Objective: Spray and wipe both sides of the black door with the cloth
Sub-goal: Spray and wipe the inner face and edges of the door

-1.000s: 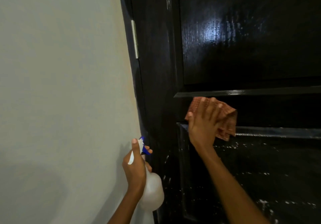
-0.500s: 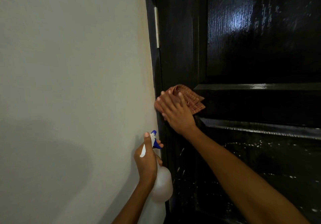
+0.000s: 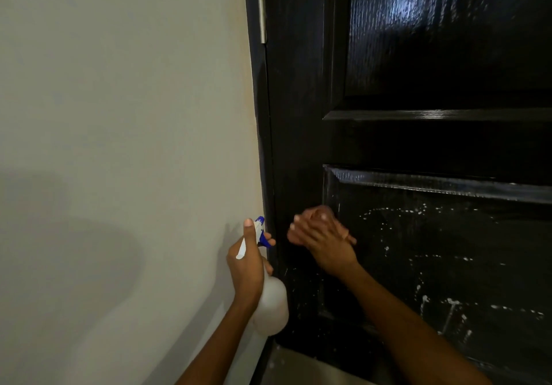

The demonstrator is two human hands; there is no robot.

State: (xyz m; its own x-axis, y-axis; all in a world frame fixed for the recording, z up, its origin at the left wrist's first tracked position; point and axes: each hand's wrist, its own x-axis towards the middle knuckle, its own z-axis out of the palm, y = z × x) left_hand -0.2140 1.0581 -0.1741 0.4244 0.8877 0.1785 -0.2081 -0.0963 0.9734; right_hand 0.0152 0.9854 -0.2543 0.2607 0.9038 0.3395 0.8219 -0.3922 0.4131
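Down at the lower left corner of the black door [image 3: 418, 145], my right hand [image 3: 324, 242] is pressed flat against the stile, fingers spread and pretty blurry. The cloth [image 3: 324, 212] is almost completely hidden under it, just a brownish bit poking out above the fingers, so the hand presses it on the wood; can't tell if any finger curls round it. My left hand [image 3: 246, 268] is wrapped around the neck of the white spray bottle [image 3: 273, 307], thumb up along the head, blue nozzle [image 3: 263, 235] aimed at the door edge, right beside the pale wall [image 3: 119, 115]. White spray droplets [image 3: 433, 265] are speckled over the lower panel right of my hand. Upper panel is glossy with a light reflection. Silver hinge [image 3: 262, 5] sits up top on the frame.
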